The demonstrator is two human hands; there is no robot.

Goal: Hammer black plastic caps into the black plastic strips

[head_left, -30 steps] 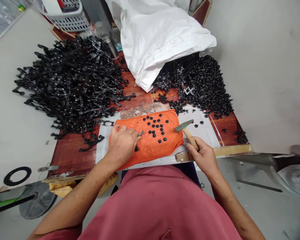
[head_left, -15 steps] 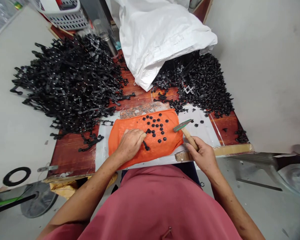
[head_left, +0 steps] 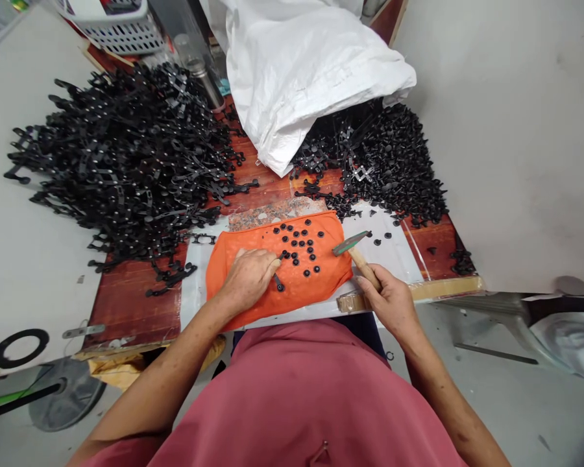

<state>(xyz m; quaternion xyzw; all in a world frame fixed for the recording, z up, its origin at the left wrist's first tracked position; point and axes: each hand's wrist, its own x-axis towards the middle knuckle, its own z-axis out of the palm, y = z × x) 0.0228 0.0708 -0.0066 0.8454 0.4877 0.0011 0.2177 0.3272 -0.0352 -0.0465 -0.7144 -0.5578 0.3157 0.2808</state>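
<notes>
My left hand [head_left: 251,277] is closed over the orange cloth [head_left: 311,290], its fingers gripping a small black plastic linkage part [head_left: 279,283] with round ends. Several black round studs [head_left: 306,244] stand on the cloth to the right of those fingers. My right hand [head_left: 388,295] is wrapped round the wooden handle of a hammer [head_left: 365,264]. The hammer's green and grey head hovers by the right edge of the cloth. Whether the head touches the cloth I cannot tell.
A large heap of black linkage parts [head_left: 126,155] covers the table's left side. Small black studs [head_left: 399,162] are piled at the right, partly under a white sack [head_left: 311,71]. A metal flask [head_left: 207,84] and a white basket [head_left: 126,32] stand behind. Cardboard [head_left: 448,288] edges the front right.
The whole scene has shifted slightly left in view. Both hands keep their grips, and the hammer stays in about the same place over the cloth's right edge.
</notes>
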